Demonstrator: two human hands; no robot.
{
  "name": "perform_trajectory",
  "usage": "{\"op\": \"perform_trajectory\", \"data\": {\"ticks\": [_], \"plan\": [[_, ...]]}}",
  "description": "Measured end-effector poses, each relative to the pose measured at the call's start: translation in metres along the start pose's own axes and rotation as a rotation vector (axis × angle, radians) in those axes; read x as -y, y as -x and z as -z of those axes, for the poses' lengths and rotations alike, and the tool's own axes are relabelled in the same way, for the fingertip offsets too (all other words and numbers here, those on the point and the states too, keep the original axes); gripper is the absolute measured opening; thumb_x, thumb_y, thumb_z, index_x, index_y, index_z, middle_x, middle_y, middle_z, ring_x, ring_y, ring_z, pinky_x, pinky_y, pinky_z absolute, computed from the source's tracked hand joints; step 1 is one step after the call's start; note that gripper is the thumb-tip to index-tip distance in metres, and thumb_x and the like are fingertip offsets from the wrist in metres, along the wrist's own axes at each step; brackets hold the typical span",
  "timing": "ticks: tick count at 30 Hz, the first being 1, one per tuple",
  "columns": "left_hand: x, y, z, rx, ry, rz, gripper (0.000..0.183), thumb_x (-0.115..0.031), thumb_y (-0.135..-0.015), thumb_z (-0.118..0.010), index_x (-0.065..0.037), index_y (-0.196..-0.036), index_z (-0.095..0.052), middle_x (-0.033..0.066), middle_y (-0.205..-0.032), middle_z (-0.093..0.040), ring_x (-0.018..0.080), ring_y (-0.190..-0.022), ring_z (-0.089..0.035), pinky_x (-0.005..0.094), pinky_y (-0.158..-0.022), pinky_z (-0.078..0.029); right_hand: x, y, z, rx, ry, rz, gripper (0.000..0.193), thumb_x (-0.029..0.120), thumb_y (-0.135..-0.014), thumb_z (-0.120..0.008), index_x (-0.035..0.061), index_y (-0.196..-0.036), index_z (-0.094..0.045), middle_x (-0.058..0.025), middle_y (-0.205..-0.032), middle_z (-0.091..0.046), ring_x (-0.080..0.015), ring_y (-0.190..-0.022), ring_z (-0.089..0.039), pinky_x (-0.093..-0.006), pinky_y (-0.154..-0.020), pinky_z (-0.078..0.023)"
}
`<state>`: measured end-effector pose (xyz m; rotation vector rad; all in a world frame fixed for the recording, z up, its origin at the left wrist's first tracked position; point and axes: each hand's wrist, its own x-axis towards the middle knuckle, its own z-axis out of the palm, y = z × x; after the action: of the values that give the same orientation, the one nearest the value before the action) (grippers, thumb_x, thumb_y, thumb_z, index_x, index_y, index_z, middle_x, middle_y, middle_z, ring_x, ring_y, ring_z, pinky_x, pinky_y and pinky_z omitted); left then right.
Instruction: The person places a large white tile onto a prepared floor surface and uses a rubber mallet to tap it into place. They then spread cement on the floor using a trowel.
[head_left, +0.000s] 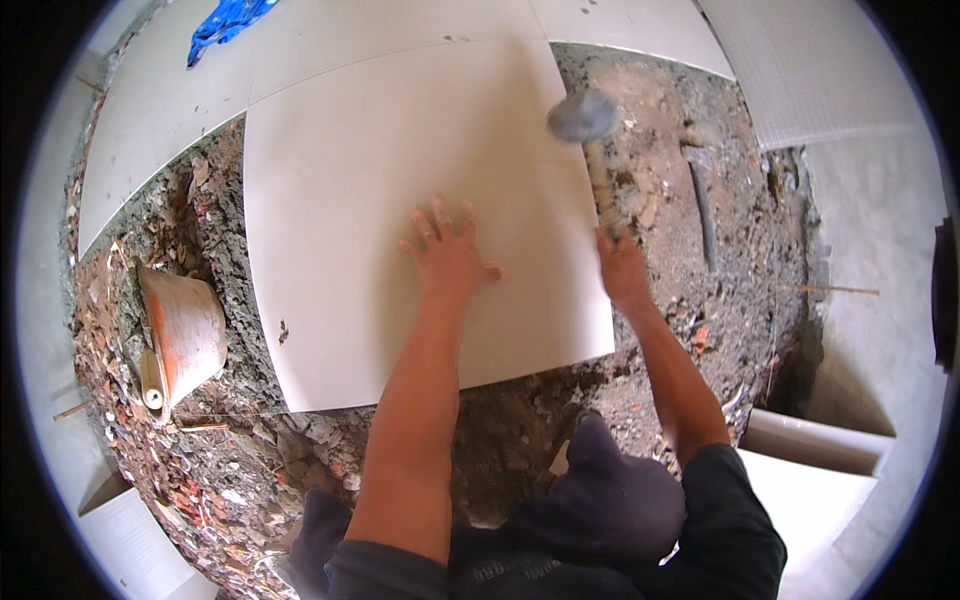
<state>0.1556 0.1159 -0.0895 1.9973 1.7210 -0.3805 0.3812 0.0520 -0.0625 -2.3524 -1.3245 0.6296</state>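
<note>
A large off-white floor tile (330, 200) lies in front of me on a bed of rough mortar and rubble. My left hand (447, 255) rests flat on it with the fingers spread, holding nothing. Beyond the tile's right edge, my right hand (622, 265) is wrapped around the handle of a mallet (584, 116). The mallet's rounded grey head is up and ahead of that hand, slightly blurred, near the tile's far right corner. From this view I cannot tell whether the head touches anything.
Laid tiles (400, 25) run along the far side, with a crumpled blue plastic bag (225, 30) on them. A worn orange-and-grey bucket (185, 335) lies tipped at the left. On the rubble at the right is a dark, stick-like thing (703, 212). More tiles (800, 500) stand at lower right.
</note>
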Motion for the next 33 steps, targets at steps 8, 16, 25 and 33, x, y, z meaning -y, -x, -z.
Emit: {"op": "perform_trajectory", "data": {"ticks": [8, 16, 25, 33], "plan": [[0.003, -0.02, 0.009, 0.032, -0.031, 0.007, 0.117, -0.062, -0.061, -0.079, -0.027, -0.154, -0.017, 0.0149, -0.161, -0.001, 0.0415, -0.147, -0.001, 0.0679, -0.109, -0.017, 0.028, -0.02, -0.021, -0.069, 0.071, 0.372, 0.037, 0.033, -0.097, -0.055, -0.0038, -0.103, -0.053, -0.0271, -0.075, -0.063, -0.0475, -0.072, -0.063, -0.0502, -0.058, -0.048], [0.008, -0.034, 0.016, -0.007, -0.046, -0.024, 0.116, -0.063, -0.061, -0.078, -0.028, -0.154, -0.017, 0.0139, -0.161, -0.002, 0.0412, -0.147, -0.002, 0.0679, -0.11, -0.017, 0.074, -0.061, -0.034, -0.034, 0.027, 0.294, 0.037, 0.034, -0.098, -0.052, -0.0031, -0.097, -0.052, -0.029, -0.08, -0.064, -0.0469, -0.076, -0.064, -0.0494, -0.06, -0.048], [0.014, -0.048, 0.024, 0.018, -0.044, -0.051, 0.118, -0.063, -0.061, -0.078, -0.027, -0.154, -0.015, 0.0128, -0.161, -0.001, 0.0418, -0.146, -0.001, 0.0696, -0.108, -0.018, 0.101, -0.099, -0.053, -0.146, -0.065, 0.29, 0.05, 0.044, -0.098, -0.045, -0.0048, -0.103, -0.053, -0.0325, -0.09, -0.063, -0.0492, -0.087, -0.062, -0.0537, -0.072, -0.049], [0.013, -0.055, 0.032, -0.002, -0.063, -0.058, 0.12, -0.062, -0.061, -0.08, -0.026, -0.154, -0.014, 0.013, -0.161, -0.001, 0.0434, -0.146, -0.001, 0.0715, -0.107, -0.02, 0.103, -0.095, -0.065, -0.211, -0.219, 0.356, 0.047, 0.043, -0.096, -0.05, -0.0041, -0.103, -0.053, -0.03, -0.079, -0.064, -0.0501, -0.076, -0.061, -0.0536, -0.064, -0.048]]}}
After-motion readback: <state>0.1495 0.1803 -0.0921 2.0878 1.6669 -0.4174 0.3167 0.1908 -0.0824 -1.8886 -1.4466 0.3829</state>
